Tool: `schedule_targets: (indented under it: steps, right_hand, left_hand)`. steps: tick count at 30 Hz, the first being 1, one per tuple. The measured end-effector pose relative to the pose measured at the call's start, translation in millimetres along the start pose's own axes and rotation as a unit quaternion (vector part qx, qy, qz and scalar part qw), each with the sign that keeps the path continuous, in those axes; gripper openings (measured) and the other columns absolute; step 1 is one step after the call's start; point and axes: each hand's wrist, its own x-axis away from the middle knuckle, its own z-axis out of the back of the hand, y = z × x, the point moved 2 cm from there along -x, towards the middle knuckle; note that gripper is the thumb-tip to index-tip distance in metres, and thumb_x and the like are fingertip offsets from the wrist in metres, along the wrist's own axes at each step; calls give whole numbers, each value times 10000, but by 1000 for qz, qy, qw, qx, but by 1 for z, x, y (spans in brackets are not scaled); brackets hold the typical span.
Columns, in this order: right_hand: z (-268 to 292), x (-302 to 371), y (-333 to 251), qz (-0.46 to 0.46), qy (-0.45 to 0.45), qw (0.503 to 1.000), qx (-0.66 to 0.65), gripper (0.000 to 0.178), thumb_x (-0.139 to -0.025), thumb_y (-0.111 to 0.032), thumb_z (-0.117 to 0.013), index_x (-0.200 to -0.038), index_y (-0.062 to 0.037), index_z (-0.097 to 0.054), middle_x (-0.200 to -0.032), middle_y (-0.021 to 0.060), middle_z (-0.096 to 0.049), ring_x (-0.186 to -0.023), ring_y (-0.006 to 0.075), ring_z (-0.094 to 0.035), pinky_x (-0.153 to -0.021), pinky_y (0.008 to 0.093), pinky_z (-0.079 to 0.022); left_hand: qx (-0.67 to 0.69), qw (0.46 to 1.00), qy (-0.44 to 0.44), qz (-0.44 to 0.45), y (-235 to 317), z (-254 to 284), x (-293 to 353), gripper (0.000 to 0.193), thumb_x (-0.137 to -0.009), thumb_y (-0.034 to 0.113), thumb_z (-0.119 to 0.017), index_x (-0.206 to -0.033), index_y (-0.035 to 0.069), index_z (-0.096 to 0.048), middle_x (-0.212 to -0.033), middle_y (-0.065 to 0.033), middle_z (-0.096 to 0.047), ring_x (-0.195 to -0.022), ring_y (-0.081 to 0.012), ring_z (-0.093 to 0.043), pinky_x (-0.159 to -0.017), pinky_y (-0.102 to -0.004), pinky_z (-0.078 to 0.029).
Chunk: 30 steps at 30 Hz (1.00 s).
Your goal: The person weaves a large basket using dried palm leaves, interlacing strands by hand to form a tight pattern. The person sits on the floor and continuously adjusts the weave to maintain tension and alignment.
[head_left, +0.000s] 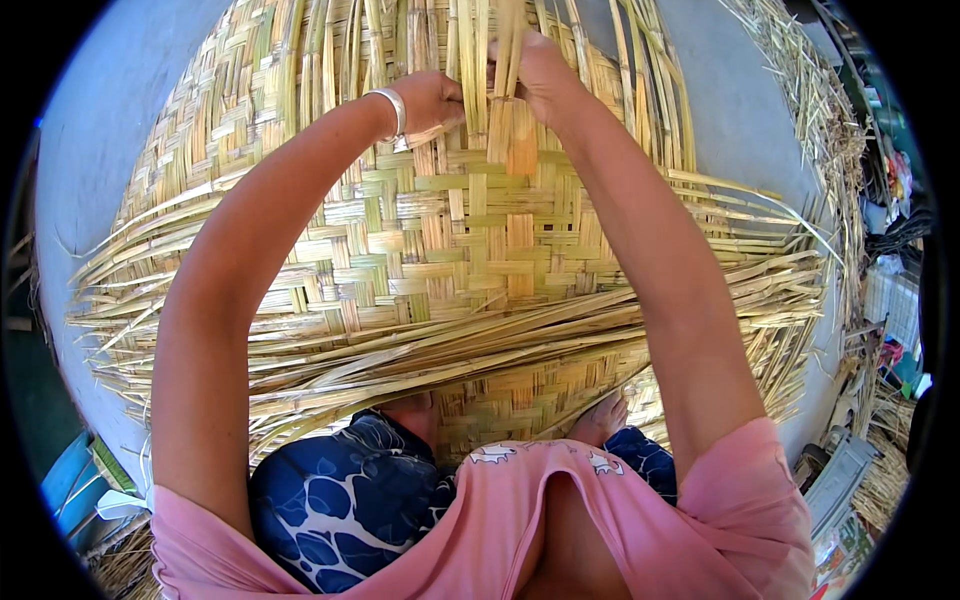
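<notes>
A large mat [375, 240] of flat yellow-green split reed strips, woven in a checkered pattern, spreads under both hands. At its far part, upright strips [470, 60] run away from me. My left hand [430, 100], with a silver bangle [398, 110] on its wrist, is closed at the left side of these strips, its fingertips at their edge. Just to its right, my right hand [545, 78] is closed around a few raised strips [509, 50], slightly blurred; its fingertips are partly hidden behind them. The strips' lower ends lie over the weave between my hands.
A long bundle of loose reed strips [470, 350] lies across the mat's near part, before my feet [602, 415]. Grey floor [735, 110] surrounds the mat. Dry stalks [820, 110] line the right side, near a grey slatted object [845, 480]. Blue items [75, 480] stand at lower left.
</notes>
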Motion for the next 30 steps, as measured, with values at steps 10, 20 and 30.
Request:
schedule_targets:
  steps: [10,20,30]
  right_hand:
    - [52,75,20,-43,116,944,-305,192,-810,-52,-639,-933,24,-513,-940,145,-571,-857,254,-603,-850,418,-523]
    - [61,110,54,-27,208,935,-285,243,-845,-74,-606,-1035,7,-477,-999,142,-573,-879,269,-616,-754,394,-558]
    - [49,111,45,-7,248,951,-185,219,-862,-121,-596,-995,29,-506,-935,125,-586,-803,223,-612,-675,345,-549]
  left_hand:
    - [-55,991,-94,73,16,3,-14,248,-809,235,-607,-893,6,-652,-735,-109,-631,-674,-199,-578,-664,-355,-472]
    - [90,969,224,59,-11,-29,26,410,-851,227,-589,-1191,9,-524,-1127,-137,-586,-1000,-229,-586,-797,-321,-515]
    - [-290,922,254,-45,-13,-90,66,502,-889,339,-498,-1288,42,-431,-1350,-100,-383,-1284,-271,-313,-1051,-384,-269]
